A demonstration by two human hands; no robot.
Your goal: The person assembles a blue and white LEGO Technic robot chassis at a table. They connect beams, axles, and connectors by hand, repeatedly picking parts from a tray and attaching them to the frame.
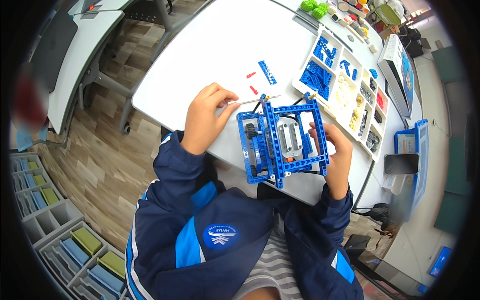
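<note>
My left hand (209, 116) is closed, with finger and thumb pinching the end of a thin grey rod (250, 101). The rod points right, its far end by the top corner of a blue building-brick frame (298, 166). My right hand (336, 152) grips this frame by its right side, some fingers hidden behind the beams. Inside the frame sits a light grey block (290, 138), with a small black gear (250, 131) to its left. Two red pins (253, 90) and a loose blue beam plate (267, 73) lie on the table beyond the rod.
A white sorting tray (327, 111) of blue, cream, yellow, grey and red parts stands to the right. Beyond it are a box (396, 70), a phone (401, 164) and green pieces (314, 8). The white table's (210, 55) left edge borders a wood-look floor.
</note>
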